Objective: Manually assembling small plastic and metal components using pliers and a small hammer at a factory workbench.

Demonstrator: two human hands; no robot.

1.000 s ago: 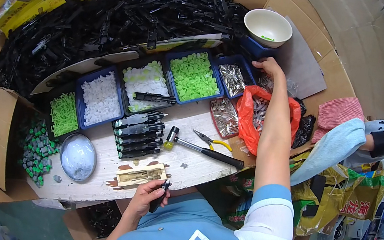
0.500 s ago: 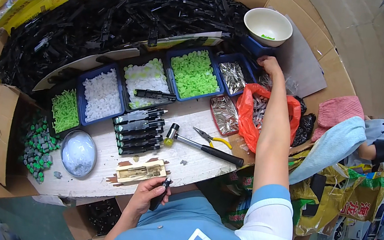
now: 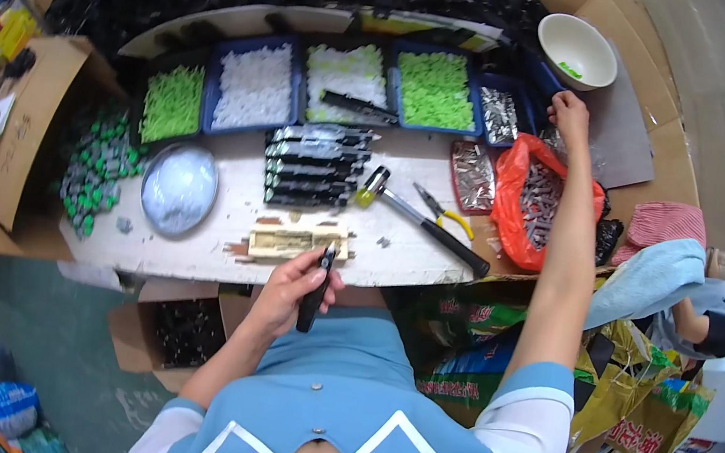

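Note:
My left hand (image 3: 288, 293) grips a slim black plastic piece (image 3: 311, 302), held upright with a small pale tip at its top. It is just in front of a cream wooden jig (image 3: 270, 242) at the bench edge. My right hand (image 3: 570, 115) is stretched far to the right, fingers bent together at a dark blue tray (image 3: 543, 75) below a white bowl (image 3: 573, 46). What those fingertips hold, if anything, is too small to tell. A red plastic bag (image 3: 507, 197) of small grey metallic parts lies beneath my right forearm.
Trays of green pieces (image 3: 436, 91), white pieces (image 3: 257, 86) and metal parts (image 3: 498, 113) line the back. A stack of black assemblies (image 3: 315, 167), a hammer (image 3: 425, 222), pliers (image 3: 443, 211) and a round dish (image 3: 179, 190) stand on the bench. A carton (image 3: 31, 136) is at left.
The whole view has shifted, so the bench appears higher and further right. My right hand stays by the blue tray, its fingers now showing more. The black piece in my left hand is more upright.

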